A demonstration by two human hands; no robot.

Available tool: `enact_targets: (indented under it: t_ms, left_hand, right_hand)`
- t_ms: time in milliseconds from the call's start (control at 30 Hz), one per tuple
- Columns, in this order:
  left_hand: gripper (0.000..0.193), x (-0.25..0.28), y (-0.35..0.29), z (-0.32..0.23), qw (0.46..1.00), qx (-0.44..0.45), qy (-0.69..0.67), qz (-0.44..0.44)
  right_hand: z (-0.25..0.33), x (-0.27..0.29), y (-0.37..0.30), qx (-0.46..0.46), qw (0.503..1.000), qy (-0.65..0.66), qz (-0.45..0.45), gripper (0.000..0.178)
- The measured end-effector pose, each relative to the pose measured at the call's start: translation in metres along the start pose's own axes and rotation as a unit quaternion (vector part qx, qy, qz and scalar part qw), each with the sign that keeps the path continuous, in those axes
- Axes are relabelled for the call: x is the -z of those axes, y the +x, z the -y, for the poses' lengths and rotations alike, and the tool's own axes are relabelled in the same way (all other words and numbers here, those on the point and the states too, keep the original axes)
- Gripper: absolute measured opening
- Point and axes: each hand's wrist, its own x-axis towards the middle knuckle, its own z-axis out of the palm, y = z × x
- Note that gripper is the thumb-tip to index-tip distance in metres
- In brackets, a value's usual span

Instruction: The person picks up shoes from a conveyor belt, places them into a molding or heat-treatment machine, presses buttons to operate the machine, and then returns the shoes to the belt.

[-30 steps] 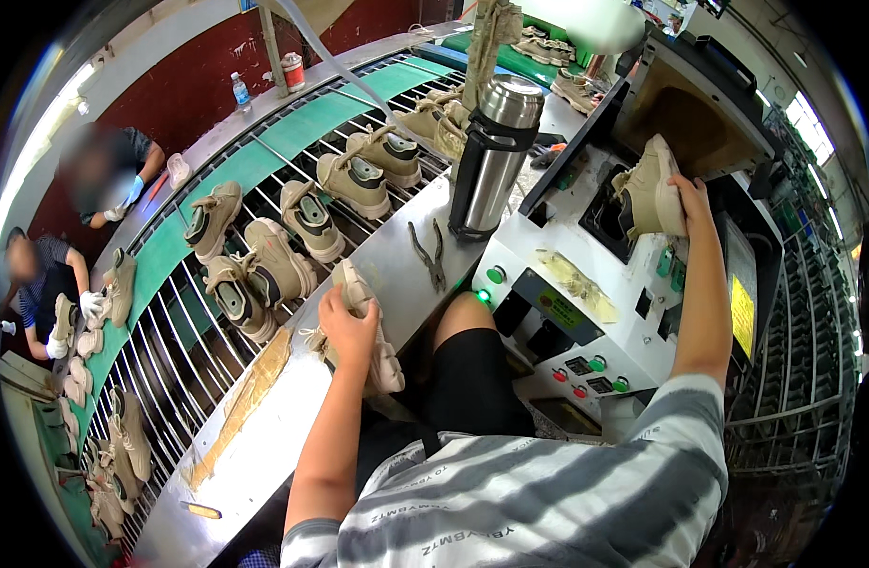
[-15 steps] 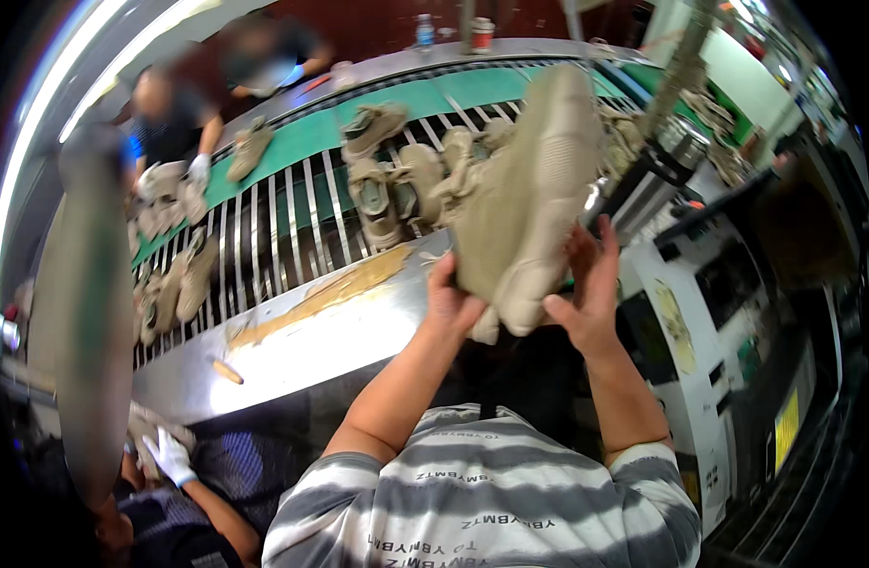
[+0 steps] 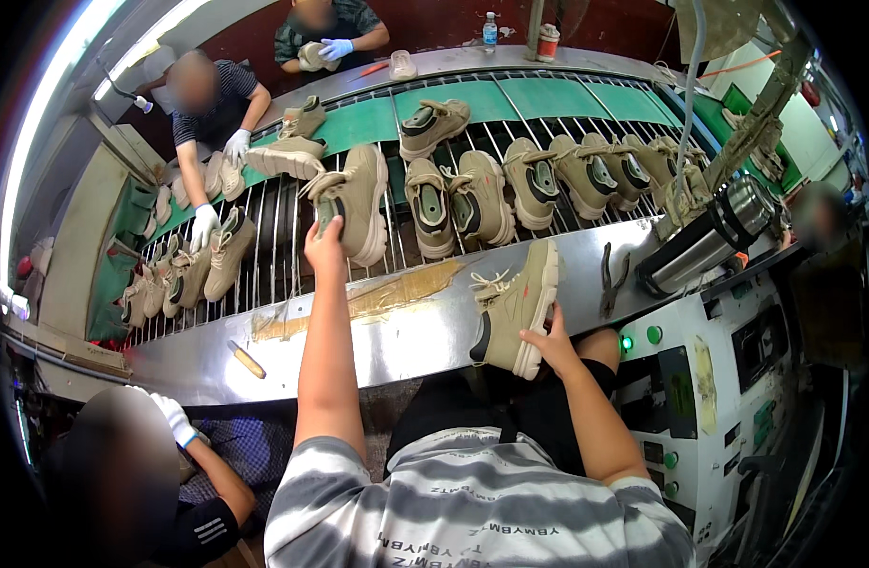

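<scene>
My left hand reaches out over the slatted conveyor, closed on the heel of a beige lace-up shoe with a pale thick sole. That shoe tilts among others on the slats; whether it rests on them I cannot tell. Close to my body, my right hand grips the sole side of a second beige shoe, toe up and laces facing left, by the near edge of the steel ledge. Right of the left-hand shoe, a row of similar shoes stands on the conveyor.
A wooden-handled knife and dark pliers lie on the ledge. A steel flask leans at right, above a control box with green buttons. Co-workers' gloved hands handle shoes at far left; another person sits near left.
Both hands were together in front of me around raised, blurred beige footwear. Now they are apart: the left has gone forward and left with one shoe, the right has lowered with another.
</scene>
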Motion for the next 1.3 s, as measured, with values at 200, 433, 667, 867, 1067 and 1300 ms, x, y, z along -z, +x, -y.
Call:
enact_targets:
  t_ms: [200, 433, 667, 867, 1067, 1300]
  left_hand:
    - [0.072, -0.028, -0.012, 0.087, 0.897, -0.163, 0.404, -0.069]
    - [0.074, -0.030, -0.006, 0.078, 0.905, -0.118, 0.409, -0.020]
    - [0.020, -0.024, -0.102, 0.105, 0.938, -0.187, 0.291, 0.025]
    - [0.003, -0.049, -0.218, 0.146, 0.936, -0.089, 0.213, 0.266]
    - [0.004, -0.086, -0.262, 0.135, 0.904, -0.035, 0.269, 0.330]
    - [0.003, -0.077, -0.249, 0.155, 0.898, -0.083, 0.285, 0.325]
  right_hand:
    - [0.021, 0.003, -0.012, -0.113, 0.989, 0.089, 0.033, 0.105]
    - [0.012, 0.004, -0.052, -0.131, 0.957, 0.260, 0.019, 0.099]
    - [0.004, 0.069, -0.138, -0.013, 0.614, 0.762, 0.204, 0.070]
    - [0.025, 0.183, -0.194, 0.215, 0.755, 0.614, -0.079, 0.087]
    - [0.054, 0.361, -0.250, 0.217, 0.848, 0.346, -0.338, 0.073]
    - [0.107, 0.522, -0.192, -0.030, 0.799, -0.112, -0.589, 0.084]
